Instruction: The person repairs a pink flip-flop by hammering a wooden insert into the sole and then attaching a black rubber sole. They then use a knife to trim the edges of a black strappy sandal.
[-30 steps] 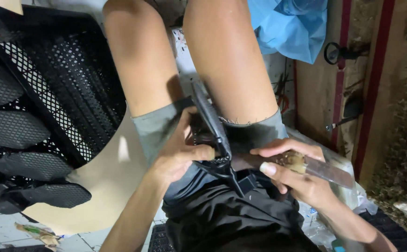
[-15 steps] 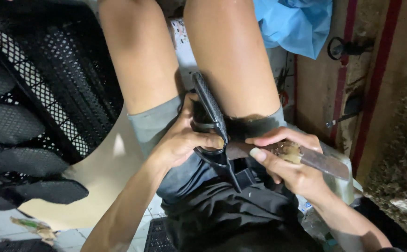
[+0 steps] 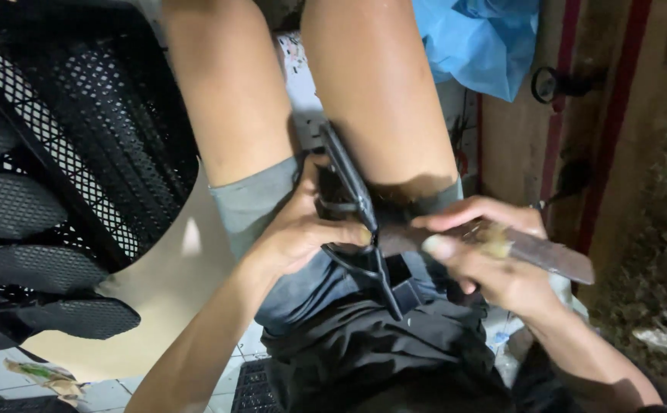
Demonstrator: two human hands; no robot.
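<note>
I sit looking down at my lap and bare legs. My left hand point(image 3: 300, 233) grips a long black metal tool point(image 3: 352, 200), shaped like shears or tongs, that lies between my thighs and points away from me. My right hand point(image 3: 486, 256) holds a flat, dirty, rust-brown metal blade point(image 3: 549, 256), whose free end sticks out to the right. The inner end of the blade meets the black tool where my two hands come together. My fingers hide the joint between the two pieces.
A black perforated mesh chair point(image 3: 58, 168) fills the left side. Blue plastic sheeting point(image 3: 478, 46) hangs at the top right beside a brown wooden wall with red trim point(image 3: 616, 115). White floor tiles point(image 3: 12, 375) with scraps lie at the bottom left.
Both hands stay on the tool and the blade. The view has dipped slightly and closed in, and my hands have drawn a little nearer to each other.
</note>
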